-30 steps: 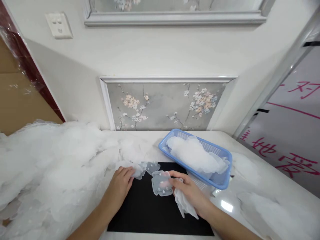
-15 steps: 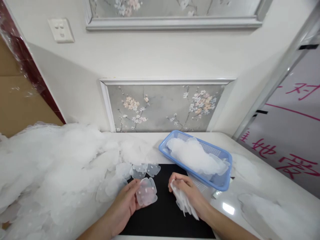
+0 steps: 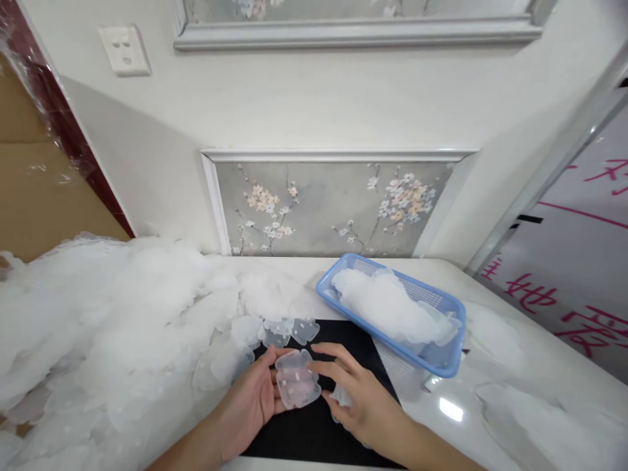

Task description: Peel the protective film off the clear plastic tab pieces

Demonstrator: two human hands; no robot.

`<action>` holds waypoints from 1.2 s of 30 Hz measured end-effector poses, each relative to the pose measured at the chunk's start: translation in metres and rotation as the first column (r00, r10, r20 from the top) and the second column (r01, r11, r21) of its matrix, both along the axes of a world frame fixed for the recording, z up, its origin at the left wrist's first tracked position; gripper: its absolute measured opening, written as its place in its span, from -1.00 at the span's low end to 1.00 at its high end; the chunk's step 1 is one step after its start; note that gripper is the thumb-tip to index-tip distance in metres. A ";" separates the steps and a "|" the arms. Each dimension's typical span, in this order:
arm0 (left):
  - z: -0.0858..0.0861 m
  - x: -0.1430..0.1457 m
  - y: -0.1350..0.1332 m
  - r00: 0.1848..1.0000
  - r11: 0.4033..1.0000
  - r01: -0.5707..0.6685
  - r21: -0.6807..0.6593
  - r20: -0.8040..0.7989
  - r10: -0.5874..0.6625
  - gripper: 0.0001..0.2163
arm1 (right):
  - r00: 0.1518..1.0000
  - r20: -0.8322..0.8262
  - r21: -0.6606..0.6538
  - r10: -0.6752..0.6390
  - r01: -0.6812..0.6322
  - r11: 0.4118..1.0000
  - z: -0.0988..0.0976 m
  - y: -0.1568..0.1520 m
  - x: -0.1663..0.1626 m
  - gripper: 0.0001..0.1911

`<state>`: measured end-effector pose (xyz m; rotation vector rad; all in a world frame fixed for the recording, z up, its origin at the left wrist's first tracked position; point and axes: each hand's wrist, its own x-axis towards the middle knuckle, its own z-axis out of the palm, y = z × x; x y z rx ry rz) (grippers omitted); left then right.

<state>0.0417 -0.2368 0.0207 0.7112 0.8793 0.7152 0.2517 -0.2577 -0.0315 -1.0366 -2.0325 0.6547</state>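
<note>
My left hand (image 3: pixel 262 392) supports one translucent, wavy-edged sheet (image 3: pixel 298 379) with small raised dots. The sheet lies across its fingers, which show through. My right hand (image 3: pixel 360 396) is close on the right, its thumb and fingertips at the sheet's right edge; whether they pinch it I cannot tell. Within that hand's curled lower fingers sits a stack of similar sheets (image 3: pixel 341 396), mostly hidden by the hand. Both hands are above a black mat (image 3: pixel 294 438). Loose sheets (image 3: pixel 277 332) overlap the mat's far left edge.
A large heap of translucent sheets (image 3: pixel 122 314) covers the left of the white table. Behind the mat at right stands a blue plastic basket (image 3: pixel 451 369) holding more sheets (image 3: pixel 387 301). A panelled wall (image 3: pixel 343 104) closes off the back; a cardboard box (image 3: pixel 53 196) is at far left.
My right hand has moved left to the single sheet, extending its fingers while keeping the stack. My left hand has turned its palm up more. The view has shifted slightly.
</note>
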 end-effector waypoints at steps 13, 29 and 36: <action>-0.020 -0.025 0.033 0.481 0.397 0.629 0.668 -0.736 0.477 -0.73 | 0.795 -0.520 -0.626 -0.312 -0.106 0.773 0.017 0.018 0.006 -0.64; -0.019 -0.023 0.029 0.317 0.254 0.794 0.553 -0.732 0.603 -0.81 | 0.744 -0.622 -0.718 -0.243 -0.418 0.557 0.022 0.022 0.024 -0.48; -0.026 -0.021 0.029 0.297 0.159 0.835 0.527 -0.675 0.676 -0.82 | 0.742 -0.631 -0.711 -0.226 -0.436 0.552 0.013 0.026 0.027 -0.53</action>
